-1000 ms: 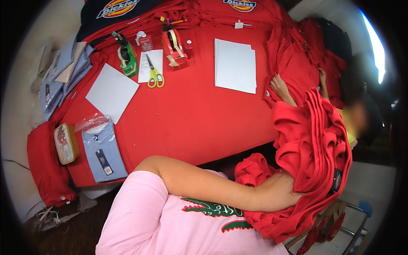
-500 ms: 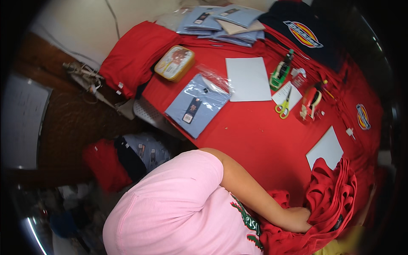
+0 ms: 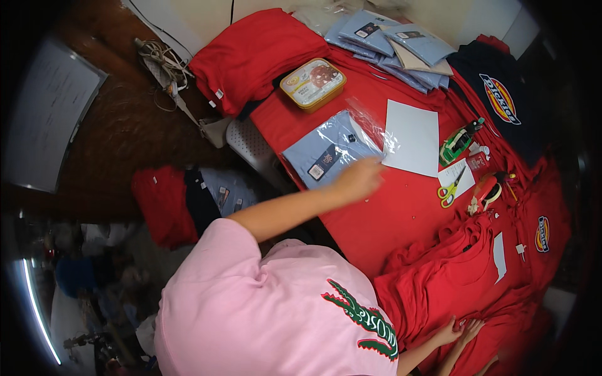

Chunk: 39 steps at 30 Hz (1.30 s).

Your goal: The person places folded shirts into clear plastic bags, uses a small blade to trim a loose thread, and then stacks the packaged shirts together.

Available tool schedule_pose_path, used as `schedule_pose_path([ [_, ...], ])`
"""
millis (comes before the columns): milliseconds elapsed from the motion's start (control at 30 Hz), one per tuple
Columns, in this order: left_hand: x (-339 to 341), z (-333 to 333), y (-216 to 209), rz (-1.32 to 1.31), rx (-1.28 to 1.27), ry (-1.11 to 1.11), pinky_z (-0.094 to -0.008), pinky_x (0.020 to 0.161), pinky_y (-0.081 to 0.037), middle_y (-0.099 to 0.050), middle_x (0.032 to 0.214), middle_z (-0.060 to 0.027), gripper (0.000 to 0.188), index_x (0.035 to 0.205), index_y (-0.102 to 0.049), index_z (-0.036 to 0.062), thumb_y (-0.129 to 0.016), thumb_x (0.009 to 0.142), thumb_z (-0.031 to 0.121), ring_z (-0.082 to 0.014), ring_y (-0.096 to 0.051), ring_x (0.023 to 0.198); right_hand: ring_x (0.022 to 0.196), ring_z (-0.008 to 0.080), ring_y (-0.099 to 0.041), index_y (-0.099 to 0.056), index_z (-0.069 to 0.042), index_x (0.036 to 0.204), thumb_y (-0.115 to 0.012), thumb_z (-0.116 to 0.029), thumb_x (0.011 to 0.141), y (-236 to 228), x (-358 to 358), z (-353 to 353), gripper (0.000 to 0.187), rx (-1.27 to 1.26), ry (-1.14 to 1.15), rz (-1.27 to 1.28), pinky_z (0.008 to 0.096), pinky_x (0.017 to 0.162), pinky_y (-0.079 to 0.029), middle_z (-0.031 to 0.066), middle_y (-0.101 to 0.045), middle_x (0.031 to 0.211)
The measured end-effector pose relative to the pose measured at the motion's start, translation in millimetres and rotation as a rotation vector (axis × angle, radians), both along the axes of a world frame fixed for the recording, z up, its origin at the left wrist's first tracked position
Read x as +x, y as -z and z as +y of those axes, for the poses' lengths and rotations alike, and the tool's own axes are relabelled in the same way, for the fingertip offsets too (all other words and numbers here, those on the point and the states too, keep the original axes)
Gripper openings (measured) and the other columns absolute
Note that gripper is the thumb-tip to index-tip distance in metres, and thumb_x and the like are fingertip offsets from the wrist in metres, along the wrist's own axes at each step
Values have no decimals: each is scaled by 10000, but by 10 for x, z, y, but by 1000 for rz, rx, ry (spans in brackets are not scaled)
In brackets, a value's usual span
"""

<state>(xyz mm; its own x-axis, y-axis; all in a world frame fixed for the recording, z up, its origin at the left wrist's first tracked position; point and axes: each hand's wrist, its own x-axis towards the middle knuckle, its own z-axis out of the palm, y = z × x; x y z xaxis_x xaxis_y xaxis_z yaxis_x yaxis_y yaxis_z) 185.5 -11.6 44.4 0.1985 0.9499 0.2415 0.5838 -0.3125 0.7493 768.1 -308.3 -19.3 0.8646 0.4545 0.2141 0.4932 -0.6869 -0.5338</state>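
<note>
My left hand (image 3: 359,180), smeared by motion, reaches across the table to the near corner of a blue folded shirt (image 3: 342,141) in clear plastic. Its fingers are too blurred to show a grip. At the lower right, my right hand (image 3: 447,333) appears closed on the edge of a red shirt (image 3: 433,282) spread in folds over the table's near right side. Close beside it, touching or nearly so, another person's hand (image 3: 471,331) lies on the same cloth. A white sheet (image 3: 499,258) is partly covered by the red fabric.
A yellow lidded tub (image 3: 313,84), white paper (image 3: 411,138), yellow scissors (image 3: 448,195), a green tape dispenser (image 3: 461,141) and a red tape dispenser (image 3: 486,191) lie on the table. Red folded clothes (image 3: 260,53) and packaged blue shirts (image 3: 370,37) are stacked behind. Clothes (image 3: 160,203) sit lower left.
My left hand has left the bunched red shirt and swung up and left to the packaged shirt. The red shirt now lies more spread out; two hands show at its lower edge.
</note>
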Motion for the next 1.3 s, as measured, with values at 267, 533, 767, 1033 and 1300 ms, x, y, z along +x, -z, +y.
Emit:
schedule_pose_path([
  [267, -2623, 1174, 408, 745, 245, -144, -471, 1141, -447, -591, 1398, -288, 583, 1384, -534, -35, -724, 919, 261, -425, -532, 1366, 1209, 261, -617, -633, 34, 1327, -698, -70, 983, -1298, -2291, 1713, 365, 373, -623, -299, 400, 1085, -438, 140, -674, 1314],
  [533, -2976, 1550, 61, 487, 145, -8, -494, 683, -572, -723, 905, -235, 252, 1050, -613, 11, -624, 1030, 262, -408, -723, 792, 1317, 358, -579, -663, -62, 1292, -721, -23, 866, -1048, -5710, 3686, 432, 157, -1505, 199, 441, 1089, -481, 163, -620, 1401],
  [767, -3525, 1798, -451, -45, 94, -246, -421, 569, -507, -644, 696, -201, 255, 984, -643, 14, -571, 1073, 242, -346, -692, 642, 1381, 360, -524, -674, 20, 1233, -668, -170, 945, -343, -6846, 4581, 345, 96, -1731, -169, 477, 1156, -416, 180, -636, 1355],
  [1033, -3717, 1814, -561, -52, 61, -208, -447, 553, -496, -626, 685, -224, 225, 974, -634, 16, -586, 1063, 217, -383, -687, 640, 1080, 311, -687, -756, -69, 967, -691, -118, 858, -587, -7208, 4954, 136, -66, -1786, -225, 463, 955, -505, 101, -740, 1050],
  [1300, -3569, 1879, -551, 6, 43, -129, -418, 545, -467, -587, 666, -213, 216, 977, -637, 8, -599, 1053, 208, -318, -630, 588, 708, 300, -723, -775, -120, 794, -619, -194, 869, -230, -7631, 5569, 188, -380, -2161, -742, 469, 692, -562, 88, -735, 748],
])
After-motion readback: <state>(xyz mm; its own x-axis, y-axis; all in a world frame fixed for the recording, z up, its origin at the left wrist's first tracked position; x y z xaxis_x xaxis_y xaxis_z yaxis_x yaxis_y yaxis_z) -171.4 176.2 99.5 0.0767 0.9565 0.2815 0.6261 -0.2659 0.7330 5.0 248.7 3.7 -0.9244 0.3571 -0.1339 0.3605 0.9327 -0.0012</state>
